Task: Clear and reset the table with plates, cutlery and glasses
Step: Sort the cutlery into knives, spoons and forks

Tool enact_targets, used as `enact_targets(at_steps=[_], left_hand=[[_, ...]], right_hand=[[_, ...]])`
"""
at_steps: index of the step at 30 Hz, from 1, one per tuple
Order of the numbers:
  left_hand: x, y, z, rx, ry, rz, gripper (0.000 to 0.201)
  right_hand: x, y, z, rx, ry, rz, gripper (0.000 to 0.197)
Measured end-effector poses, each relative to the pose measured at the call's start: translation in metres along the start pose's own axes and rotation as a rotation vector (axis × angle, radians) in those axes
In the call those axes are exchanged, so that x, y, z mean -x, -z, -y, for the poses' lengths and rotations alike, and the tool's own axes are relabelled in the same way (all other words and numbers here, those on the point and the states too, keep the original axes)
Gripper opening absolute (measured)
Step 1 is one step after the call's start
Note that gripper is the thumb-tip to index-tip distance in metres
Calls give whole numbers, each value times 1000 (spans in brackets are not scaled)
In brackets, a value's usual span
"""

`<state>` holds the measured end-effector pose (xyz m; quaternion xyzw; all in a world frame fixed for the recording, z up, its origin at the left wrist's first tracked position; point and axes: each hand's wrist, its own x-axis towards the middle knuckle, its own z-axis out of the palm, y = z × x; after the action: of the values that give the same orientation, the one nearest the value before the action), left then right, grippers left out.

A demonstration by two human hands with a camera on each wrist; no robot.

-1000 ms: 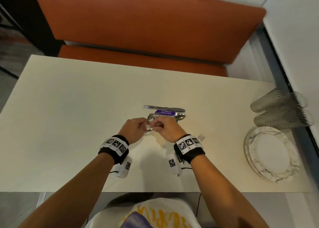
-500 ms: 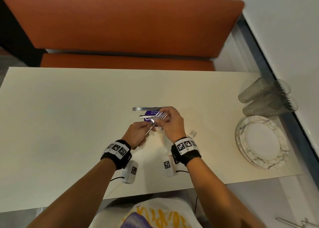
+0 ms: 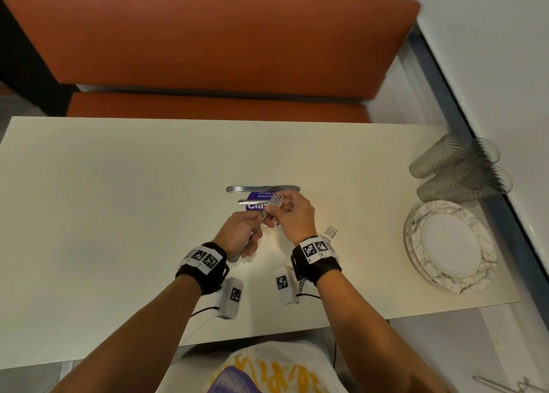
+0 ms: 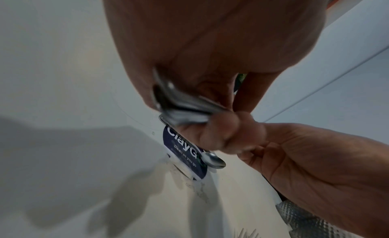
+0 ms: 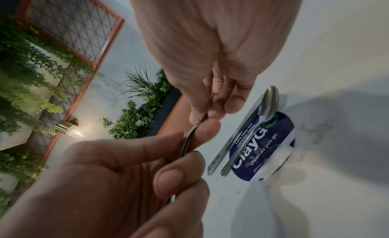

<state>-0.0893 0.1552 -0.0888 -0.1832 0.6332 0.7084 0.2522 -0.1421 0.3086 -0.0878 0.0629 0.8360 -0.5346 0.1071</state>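
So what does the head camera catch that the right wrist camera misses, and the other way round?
Only the head view shows the plates, the stacked glasses, the orange bench and a second fork behind the right wrist. Only the right wrist view shows the plants and a wall lamp. Both show the left hand and right hand holding a fork, plus the spoon on the purple sticker.

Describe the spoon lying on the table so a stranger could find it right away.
Start at the round purple sticker in the middle of the cream table, just beyond the hands. The spoon lies partly across it, beside the flat knife. Its oval bowl sets it apart from the knife.
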Motion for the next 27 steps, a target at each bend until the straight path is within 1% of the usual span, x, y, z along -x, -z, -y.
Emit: enact_targets(at_steps=[2,5,6,9,10,14,16,18,19,22,27], left_hand=[[0,-2,-1,-44,-6,16,34],[-5,-6,1,-105,-5,-13,34],[-11,-13,3,-130,-1,-11,34],[-17,-11,9,-191,-20,-62,34],[-19,-13,10,-206,-22,-71,33],[-28,-28,20,-241,-18,-74,31],[-32,-36,25,-243,-8,-69,31],[-35,-44,29,-271,-8,-60,32],[-36,-48,30,-287,-9,-55,32],[-39,-57,32,-339,-24,-51,32],[-44,-61,32,-387,-30,-53,32]], right_hand=[[0,2,-4,-8,-10,10,32],[2,7,-8,-16,-5,16,30],[3,15,-14,-14,-14,-4,28],[5,28,-19,-59,-58,-48,12],[6,37,-24,-61,-84,-71,10],[13,72,-58,51,-143,-183,27],[17,84,-74,160,-136,-203,24],[19,91,-87,283,-123,-169,14],[20,93,-91,346,-124,-135,13],[23,93,-98,516,-133,-35,17],[19,87,-100,615,-132,8,14]])
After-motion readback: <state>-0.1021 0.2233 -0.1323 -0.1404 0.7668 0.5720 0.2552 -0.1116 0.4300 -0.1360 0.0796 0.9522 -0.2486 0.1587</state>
